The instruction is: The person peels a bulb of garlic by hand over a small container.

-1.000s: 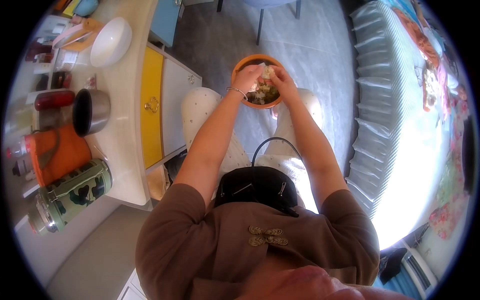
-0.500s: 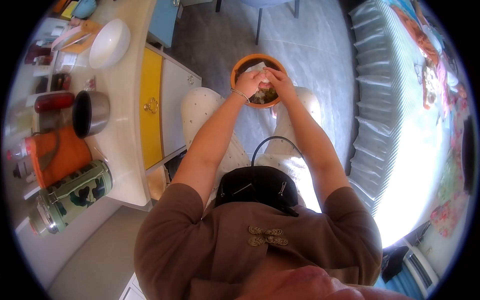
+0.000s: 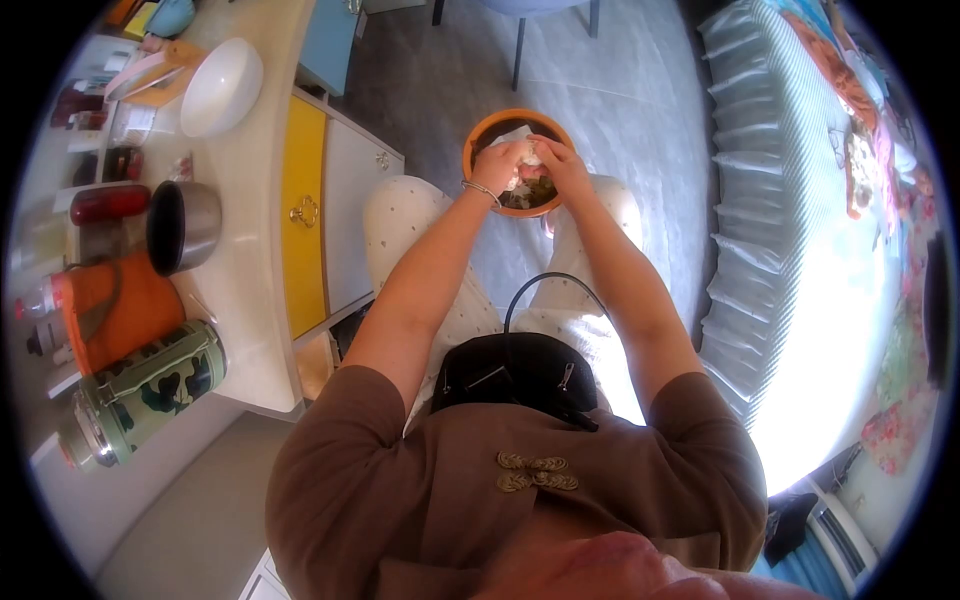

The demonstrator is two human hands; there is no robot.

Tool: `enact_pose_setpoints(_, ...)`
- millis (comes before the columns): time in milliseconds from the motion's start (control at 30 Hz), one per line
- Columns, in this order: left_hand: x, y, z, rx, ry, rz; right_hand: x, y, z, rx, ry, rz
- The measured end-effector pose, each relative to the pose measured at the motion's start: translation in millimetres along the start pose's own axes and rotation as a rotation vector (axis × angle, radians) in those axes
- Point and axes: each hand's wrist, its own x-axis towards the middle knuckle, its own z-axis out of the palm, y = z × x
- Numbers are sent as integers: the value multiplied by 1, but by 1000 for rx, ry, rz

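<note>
Between my knees stands a round orange bin [image 3: 467, 150] with a dark inside, holding white paper-like scraps and brownish-green bits. Over its opening, my left hand [image 3: 497, 166] and my right hand [image 3: 563, 168] meet with their fingers curled together. A small whitish lump [image 3: 531, 155] shows between the fingertips, and both hands grip it. It may be a bulb of garlic, but it is mostly covered and too small to name surely. My left wrist wears a bracelet [image 3: 482, 189].
On the left counter [image 3: 255, 200] are a white bowl [image 3: 222, 88], a metal pot [image 3: 198, 228], an orange bag [image 3: 125, 310] and a camouflage flask [image 3: 165, 385]. A bed [image 3: 800, 250] runs along the right. A black pouch [image 3: 515, 375] lies on my lap.
The fingers have shifted slightly around the whitish lump, and a little more of it shows. Both hands stay over the bin.
</note>
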Motion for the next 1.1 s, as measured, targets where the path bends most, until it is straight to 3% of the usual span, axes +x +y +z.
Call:
enact_pose_setpoints(100, -3, 6, 0, 225, -79, 53, -2, 0, 0, -105, 26, -41)
enact_pose_setpoints(333, -2, 0, 0, 144, -85, 47, 3, 9, -4, -176, 19, -121)
enact_pose_setpoints(733, -1, 0, 1, 10, -120, 4, -3, -4, -1, 8, 123, 49)
enact_pose_setpoints(833, -2, 1, 0, 43, -149, 17, 0, -1, -6, -169, 180, 86)
enact_pose_setpoints(1033, 4, -5, -3, -13, -165, 26, 8, 17, -7, -86, 254, 53)
enact_pose_setpoints(1100, 6, -6, -5, -23, -112, -3, 11, 21, -4, 122, 282, 132)
